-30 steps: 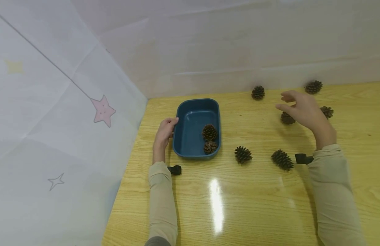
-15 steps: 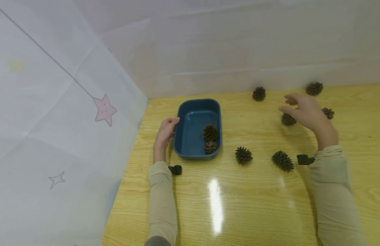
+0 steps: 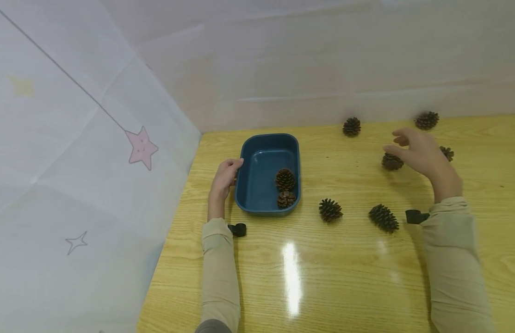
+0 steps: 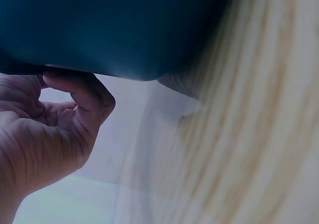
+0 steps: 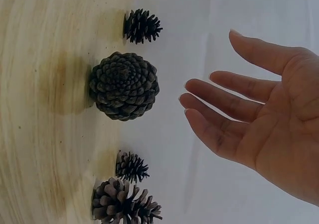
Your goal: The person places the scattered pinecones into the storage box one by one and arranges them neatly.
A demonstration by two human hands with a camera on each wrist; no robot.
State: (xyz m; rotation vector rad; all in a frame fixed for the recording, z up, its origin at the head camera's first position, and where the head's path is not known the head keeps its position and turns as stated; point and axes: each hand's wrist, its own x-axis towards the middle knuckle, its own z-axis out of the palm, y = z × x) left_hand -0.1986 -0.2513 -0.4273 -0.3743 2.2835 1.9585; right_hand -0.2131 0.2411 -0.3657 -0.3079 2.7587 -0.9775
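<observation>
A pine cone (image 3: 392,162) sits well right of the blue tub (image 3: 263,169); over it hangs the right hand (image 3: 422,153), fingers spread, empty — a low sweep could roll it. The left hand (image 3: 224,178) pinches the tub's left side — tugging might tip it.

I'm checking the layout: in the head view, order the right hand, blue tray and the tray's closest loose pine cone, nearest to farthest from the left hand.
1. Blue tray: left hand holds its left side.
2. Loose pine cone: on the table, right of the tray.
3. Right hand: farther right still.
</observation>
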